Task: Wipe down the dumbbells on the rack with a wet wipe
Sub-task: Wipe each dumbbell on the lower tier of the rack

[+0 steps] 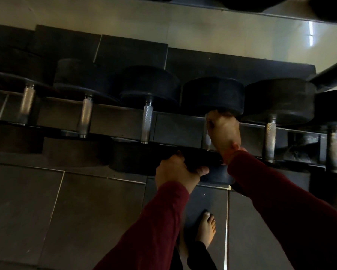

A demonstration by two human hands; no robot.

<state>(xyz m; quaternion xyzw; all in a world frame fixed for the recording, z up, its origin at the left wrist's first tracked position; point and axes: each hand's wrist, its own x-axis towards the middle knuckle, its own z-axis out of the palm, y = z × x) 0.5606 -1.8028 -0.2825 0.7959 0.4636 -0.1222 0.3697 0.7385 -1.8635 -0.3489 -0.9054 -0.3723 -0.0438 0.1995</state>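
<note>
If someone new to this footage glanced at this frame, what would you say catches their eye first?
Most striking are the two dark red sleeves reaching in from the bottom: the right hand wraps a pale wet wipe around a dumbbell handle, while the left hand grips that dumbbell's near black head. Next comes the row of black dumbbells with shiny knurled handles across the rack, then a bare foot on the dark floor tiles.

- I see black rubber heads on the dumbbells across the middle of the frame.
- Their handles are silver steel with a fine crosshatched knurl.
- My sleeves, lower centre and lower right, are dark maroon.
- The floor tiles at lower left are dark grey with pale seams.
- A whitish wipe shows at my right hand.
</note>
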